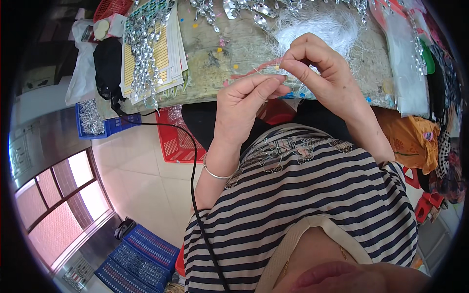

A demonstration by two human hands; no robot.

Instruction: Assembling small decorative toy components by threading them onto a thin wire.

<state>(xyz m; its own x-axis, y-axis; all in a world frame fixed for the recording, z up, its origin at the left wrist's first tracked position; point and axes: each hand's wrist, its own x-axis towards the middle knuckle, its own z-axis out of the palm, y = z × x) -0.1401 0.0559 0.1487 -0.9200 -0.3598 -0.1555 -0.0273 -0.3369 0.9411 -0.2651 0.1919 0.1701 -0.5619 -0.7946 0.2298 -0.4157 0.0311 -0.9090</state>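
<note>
My left hand (246,100) is closed in a pinch over the table's near edge, thumb against forefinger. A thin pale strand (257,70) shows at its fingertips. Slightly higher and to the right, my right hand (320,71) also pinches, thumb and forefinger together. Whatever it grips is too fine to make out. The two hands are close but apart. Behind my right hand spreads a loose tangle of fine white thread (337,29). Strands of shiny silver beads (144,58) lie over papers at the left, and more silver pieces (259,12) lie along the far side.
The worn table (205,68) has small coloured bits on it. A black bag (108,68) sits at its left edge, and clear plastic bags (408,73) at its right. A black cable (193,195) runs down past my left arm. Red (178,141) and blue baskets (113,126) stand below.
</note>
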